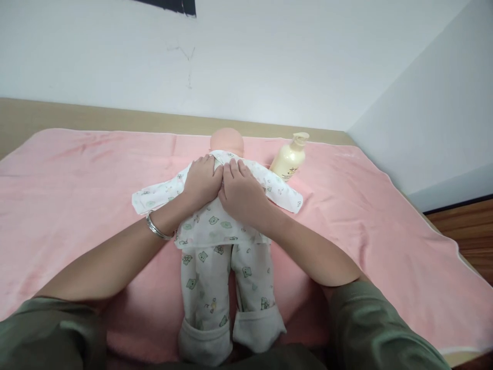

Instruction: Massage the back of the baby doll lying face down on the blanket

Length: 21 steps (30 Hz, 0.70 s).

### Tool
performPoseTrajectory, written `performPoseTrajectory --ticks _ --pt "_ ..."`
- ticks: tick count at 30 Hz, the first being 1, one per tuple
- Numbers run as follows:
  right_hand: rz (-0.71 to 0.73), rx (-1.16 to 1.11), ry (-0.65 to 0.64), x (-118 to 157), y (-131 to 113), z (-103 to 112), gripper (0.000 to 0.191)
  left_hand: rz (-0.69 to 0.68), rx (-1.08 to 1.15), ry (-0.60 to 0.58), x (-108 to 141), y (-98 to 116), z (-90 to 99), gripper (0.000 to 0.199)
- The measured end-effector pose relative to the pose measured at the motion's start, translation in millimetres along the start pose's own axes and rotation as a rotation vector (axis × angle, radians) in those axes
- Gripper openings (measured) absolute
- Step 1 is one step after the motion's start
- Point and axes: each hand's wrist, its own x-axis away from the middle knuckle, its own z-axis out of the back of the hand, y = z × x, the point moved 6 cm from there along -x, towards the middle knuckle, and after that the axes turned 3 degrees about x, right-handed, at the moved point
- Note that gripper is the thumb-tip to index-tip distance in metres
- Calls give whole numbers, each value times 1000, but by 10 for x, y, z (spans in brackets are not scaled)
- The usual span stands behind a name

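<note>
A doll (pixel 227 141) in a white printed top (pixel 215 226) and matching trousers (pixel 206 282) lies on a pink blanket (pixel 96 205), its head away from me and its sleeves spread to both sides. My left hand (pixel 202 180) rests flat on the left side of the doll's upper torso, a silver bangle at the wrist. Beside it, my right hand (pixel 244 195) lies flat on the right side, fingers extended over the cloth. The two hands touch near the middle. Neither hand grips anything.
A cream pump bottle (pixel 288 158) leans beyond the doll's right-hand sleeve. Behind the blanket runs a beige table edge (pixel 154 118) against a white wall (pixel 269 61). Brown wood (pixel 466 226) shows at the far right.
</note>
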Motion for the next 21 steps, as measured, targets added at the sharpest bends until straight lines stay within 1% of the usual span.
performPoseTrajectory --ticks 2,4,6,8,11,15,21 --pt "-1 -56 -55 -75 85 -43 55 -11 -16 13 22 21 -2 37" --pt "-77 -111 -96 -181 240 -86 57 -14 -16 26 36 35 1 37" --pt "-184 -155 -99 -266 390 -113 62 -13 -8 45 44 40 7 38" --pt "-239 -183 -83 -306 462 -128 65 -11 0 62 48 39 7 40" --pt "-258 -188 -64 -300 466 -144 65 -20 5 73 50 33 -6 42" --pt "-261 -186 -40 -272 443 -148 64 -21 24 93 45 18 -10 41" --pt "-256 -186 -26 -271 453 -138 63 -20 29 84 49 29 2 40"
